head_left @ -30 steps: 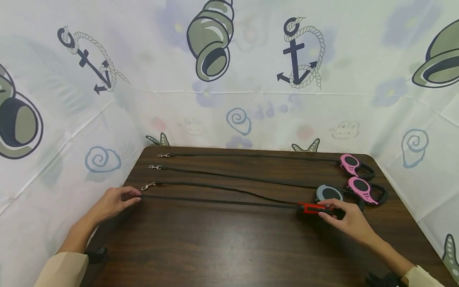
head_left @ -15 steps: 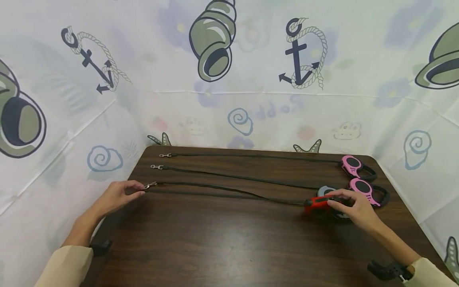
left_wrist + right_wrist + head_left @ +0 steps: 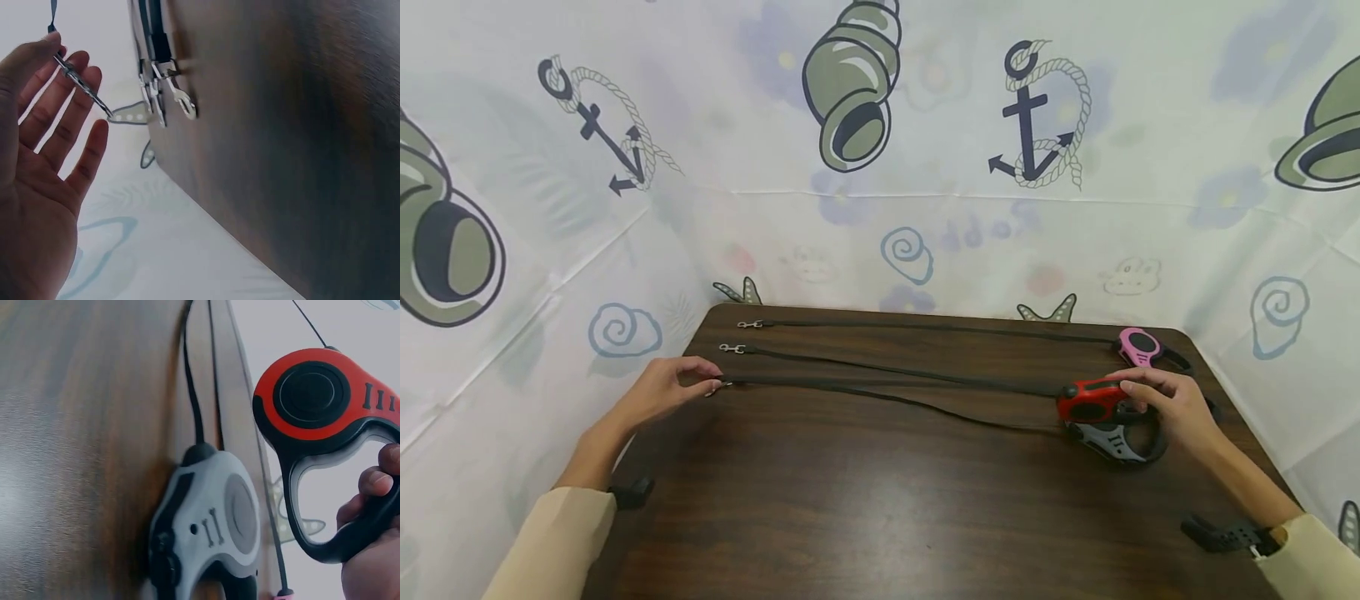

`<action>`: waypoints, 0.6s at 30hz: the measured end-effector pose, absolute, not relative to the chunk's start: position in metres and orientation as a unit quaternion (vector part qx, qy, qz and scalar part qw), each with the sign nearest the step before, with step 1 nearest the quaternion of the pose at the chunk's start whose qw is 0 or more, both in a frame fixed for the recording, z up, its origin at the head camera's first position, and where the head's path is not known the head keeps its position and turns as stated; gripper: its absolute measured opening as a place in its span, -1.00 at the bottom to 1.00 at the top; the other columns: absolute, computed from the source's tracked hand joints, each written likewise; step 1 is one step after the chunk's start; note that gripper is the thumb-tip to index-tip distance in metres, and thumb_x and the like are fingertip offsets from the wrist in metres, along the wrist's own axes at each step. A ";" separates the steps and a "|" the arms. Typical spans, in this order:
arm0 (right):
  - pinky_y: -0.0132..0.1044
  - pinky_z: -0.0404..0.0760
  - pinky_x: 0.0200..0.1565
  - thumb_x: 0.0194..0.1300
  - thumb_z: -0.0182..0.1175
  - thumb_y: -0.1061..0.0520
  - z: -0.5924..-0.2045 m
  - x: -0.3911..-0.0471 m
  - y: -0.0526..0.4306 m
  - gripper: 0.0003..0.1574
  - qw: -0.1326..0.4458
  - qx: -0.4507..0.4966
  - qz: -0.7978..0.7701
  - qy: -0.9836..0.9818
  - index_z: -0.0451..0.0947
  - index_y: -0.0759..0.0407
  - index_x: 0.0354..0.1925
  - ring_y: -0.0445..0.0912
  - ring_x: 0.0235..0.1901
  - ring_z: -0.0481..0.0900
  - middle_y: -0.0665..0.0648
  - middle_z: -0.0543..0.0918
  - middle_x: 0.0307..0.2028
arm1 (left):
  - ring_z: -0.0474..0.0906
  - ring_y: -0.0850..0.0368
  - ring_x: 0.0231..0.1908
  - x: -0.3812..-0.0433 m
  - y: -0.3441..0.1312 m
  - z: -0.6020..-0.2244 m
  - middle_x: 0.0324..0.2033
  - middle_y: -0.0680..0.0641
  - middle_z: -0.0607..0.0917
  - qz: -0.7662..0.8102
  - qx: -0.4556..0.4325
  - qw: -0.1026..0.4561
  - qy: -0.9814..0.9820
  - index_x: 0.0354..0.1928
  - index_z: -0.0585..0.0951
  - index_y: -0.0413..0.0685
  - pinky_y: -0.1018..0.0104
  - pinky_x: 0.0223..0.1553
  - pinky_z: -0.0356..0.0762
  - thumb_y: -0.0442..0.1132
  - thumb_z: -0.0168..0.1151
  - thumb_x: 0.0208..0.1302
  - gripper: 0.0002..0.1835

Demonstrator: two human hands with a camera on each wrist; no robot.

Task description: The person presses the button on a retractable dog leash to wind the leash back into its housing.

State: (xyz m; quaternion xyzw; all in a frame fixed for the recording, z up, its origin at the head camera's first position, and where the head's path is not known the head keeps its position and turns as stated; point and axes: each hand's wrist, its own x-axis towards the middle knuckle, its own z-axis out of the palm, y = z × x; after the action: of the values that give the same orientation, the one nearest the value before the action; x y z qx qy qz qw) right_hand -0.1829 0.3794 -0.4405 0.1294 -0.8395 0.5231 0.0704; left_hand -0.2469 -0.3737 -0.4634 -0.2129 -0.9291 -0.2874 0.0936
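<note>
My right hand grips the black handle of a red retractable dog leash, which is raised above the table. From its case the black strap stretches left to my left hand. In the left wrist view, thumb and fingertips pinch that strap's end at the metal clip. Below the red leash lies a grey retractable leash, partly covered by it in the head view. Behind it is a pink leash; a second pink one is mostly hidden by my right hand.
Straps of the lying leashes run left across the brown table, ending in metal snap hooks near the left edge. A white printed cloth encloses the back and sides.
Both hands have lifted the red leash and its strap and carried them toward the back, over the grey leash. The red case has turned so its flat side shows. The other leashes stay put.
</note>
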 end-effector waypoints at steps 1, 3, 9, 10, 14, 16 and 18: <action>-0.12 0.17 -0.44 0.58 0.12 0.29 -0.440 -0.185 0.381 -0.72 0.066 0.126 0.545 -0.826 0.70 0.37 0.07 -0.06 -0.42 0.33 0.02 0.46 -0.48 | 0.65 0.31 -0.32 -0.248 -0.372 -0.462 -0.35 0.07 0.83 -0.292 -0.208 0.090 -0.929 -0.17 0.81 -0.08 0.47 -0.19 0.53 -0.36 0.55 0.24 -0.86; -0.08 0.09 -0.48 0.60 0.08 0.30 -0.439 -0.188 0.384 -0.70 0.049 0.122 0.599 -0.790 0.73 0.33 0.06 -0.06 -0.44 0.31 0.02 0.46 -0.49 | 0.67 0.29 -0.31 -0.251 -0.370 -0.460 -0.33 0.04 0.83 -0.310 -0.197 0.080 -0.927 -0.15 0.81 -0.09 0.47 -0.20 0.55 -0.35 0.54 0.27 -0.86; -0.27 0.35 -0.47 0.63 -0.02 0.34 -0.439 -0.199 0.393 -0.60 0.029 0.128 0.690 -0.712 0.78 0.25 0.00 -0.11 -0.44 0.42 -0.01 0.64 -0.43 | 0.75 0.20 -0.28 -0.258 -0.364 -0.454 -0.23 -0.12 0.84 -0.374 -0.174 0.051 -0.909 -0.08 0.79 -0.14 0.52 -0.24 0.62 -0.27 0.52 0.33 -0.82; -0.30 0.39 -0.40 0.63 -0.03 0.37 -0.440 -0.201 0.393 -0.59 0.034 0.131 0.698 -0.703 0.78 0.27 -0.02 -0.12 -0.43 0.43 -0.01 0.67 -0.40 | 0.75 0.20 -0.27 -0.260 -0.364 -0.453 -0.22 -0.14 0.84 -0.383 -0.175 0.054 -0.906 -0.08 0.79 -0.14 0.52 -0.24 0.62 -0.26 0.52 0.33 -0.82; -0.31 0.37 -0.34 0.62 -0.07 0.40 -0.440 -0.209 0.395 -0.57 0.046 0.137 0.725 -0.674 0.78 0.33 -0.09 -0.13 -0.45 0.42 0.03 0.64 -0.41 | 0.75 0.27 -0.26 -0.265 -0.360 -0.450 -0.21 -0.13 0.84 -0.397 -0.177 0.070 -0.898 -0.07 0.79 -0.18 0.57 -0.21 0.60 -0.23 0.51 0.35 -0.79; -0.29 0.35 -0.36 0.63 -0.08 0.40 -0.440 -0.212 0.397 -0.55 0.044 0.129 0.738 -0.660 0.79 0.31 -0.12 -0.14 -0.47 0.41 0.04 0.64 -0.43 | 0.73 0.33 -0.25 -0.267 -0.357 -0.448 -0.21 -0.10 0.84 -0.395 -0.175 0.078 -0.899 -0.07 0.79 -0.17 0.58 -0.19 0.58 -0.21 0.50 0.36 -0.79; -0.29 0.35 -0.36 0.64 -0.09 0.38 -0.439 -0.215 0.399 -0.52 0.039 0.121 0.750 -0.650 0.80 0.28 -0.13 -0.15 -0.48 0.41 0.02 0.62 -0.45 | 0.73 0.35 -0.23 -0.269 -0.354 -0.446 -0.20 -0.09 0.84 -0.396 -0.170 0.080 -0.899 -0.05 0.79 -0.16 0.59 -0.16 0.57 -0.19 0.50 0.37 -0.77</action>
State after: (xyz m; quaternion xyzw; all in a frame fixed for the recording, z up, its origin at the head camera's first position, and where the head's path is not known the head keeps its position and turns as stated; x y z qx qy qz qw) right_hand -0.2147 0.3989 -0.4391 0.1205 -0.6498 0.7495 0.0387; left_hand -0.2690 -0.3537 -0.4461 -0.1696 -0.8989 -0.3961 0.0798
